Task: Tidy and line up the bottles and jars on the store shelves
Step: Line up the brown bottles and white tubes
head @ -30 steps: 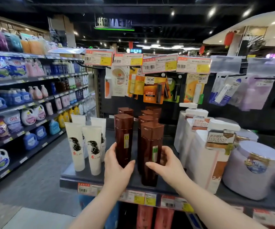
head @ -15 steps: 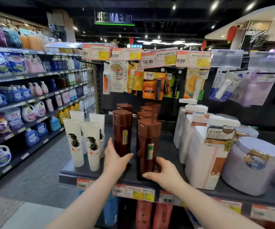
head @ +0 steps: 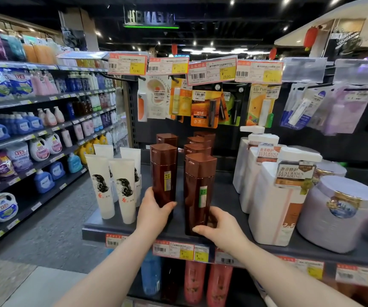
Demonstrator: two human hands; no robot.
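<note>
Nearest, our left hand (head: pixel 154 214) grasps the base of the left tall brown plastic bottle (head: pixel 163 173) and our right hand (head: pixel 220 229) grasps the right tall brown plastic bottle (head: pixel 199 191), both upright near the front edge of the dark shelf (head: pixel 94 232). The right one stands nearer, so levelling seems unfinished; farther brown bottles (head: pixel 197 149) queue behind.
</note>
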